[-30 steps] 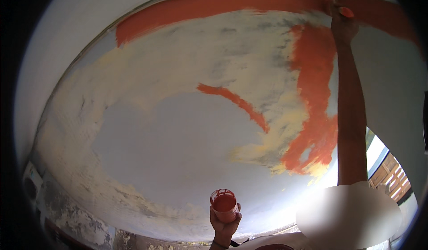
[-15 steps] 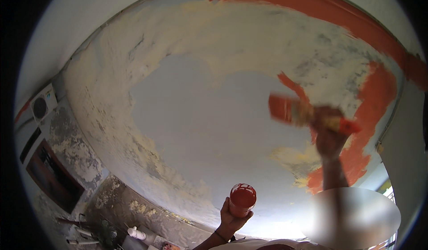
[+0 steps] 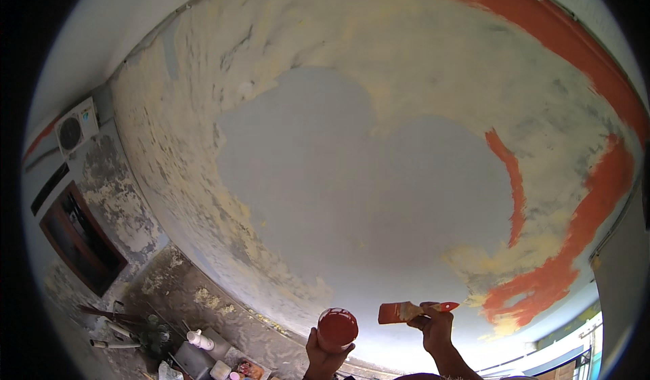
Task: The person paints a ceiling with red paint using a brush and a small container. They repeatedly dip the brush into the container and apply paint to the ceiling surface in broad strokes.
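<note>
My left hand grips a small round tub of red paint from the side, its open top facing up and paint smeared round the rim. Just to the right, my right hand is closed round the handle of a flat paintbrush. Its wide bristles are coated red and point left toward the tub, apart from it. Ahead stands a large patchy wall, grey in the middle and yellowish around. A thin curved red stroke and a broader red band lie on its right part.
Red paint runs along the wall's upper right edge. At the left are an air-conditioner outdoor unit and a brown-framed window. A white bottle and several containers sit at lower left. A bright opening shows at lower right.
My right hand has come down from the wall with the brush, to beside the tub. My left hand and the tub sit slightly lower and further left. The view has shifted.
</note>
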Available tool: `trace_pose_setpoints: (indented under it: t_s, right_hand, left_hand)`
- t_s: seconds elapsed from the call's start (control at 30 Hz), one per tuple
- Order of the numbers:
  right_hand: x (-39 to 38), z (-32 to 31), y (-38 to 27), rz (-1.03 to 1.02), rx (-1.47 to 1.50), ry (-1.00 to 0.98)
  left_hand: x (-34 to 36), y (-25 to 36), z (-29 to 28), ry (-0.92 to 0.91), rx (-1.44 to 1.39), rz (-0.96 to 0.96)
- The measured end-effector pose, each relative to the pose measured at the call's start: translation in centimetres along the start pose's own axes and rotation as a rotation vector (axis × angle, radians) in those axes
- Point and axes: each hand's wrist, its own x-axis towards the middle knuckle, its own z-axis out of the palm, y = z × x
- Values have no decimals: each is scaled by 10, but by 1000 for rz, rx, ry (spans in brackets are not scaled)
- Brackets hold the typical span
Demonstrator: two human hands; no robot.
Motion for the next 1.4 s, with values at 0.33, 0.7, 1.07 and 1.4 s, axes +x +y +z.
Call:
trace_pose_setpoints:
  t_s: [0.33, 0.7, 1.07, 1.4]
  right_hand:
    - [20, -25, 18, 163, -137, -26]
    - [10, -20, -4, 109, -177, -104]
    - [-7, 13, -35, -132, -16, -203]
    - [-24, 34, -54, -291, -60, -221]
  left_hand:
    - [32, -30, -30, 31, 11, 190]
    - [39, -30, -39, -103, -364, 55]
    - [26, -18, -16, -161, -265, 54]
    - [11, -2, 19, -146, -334, 3]
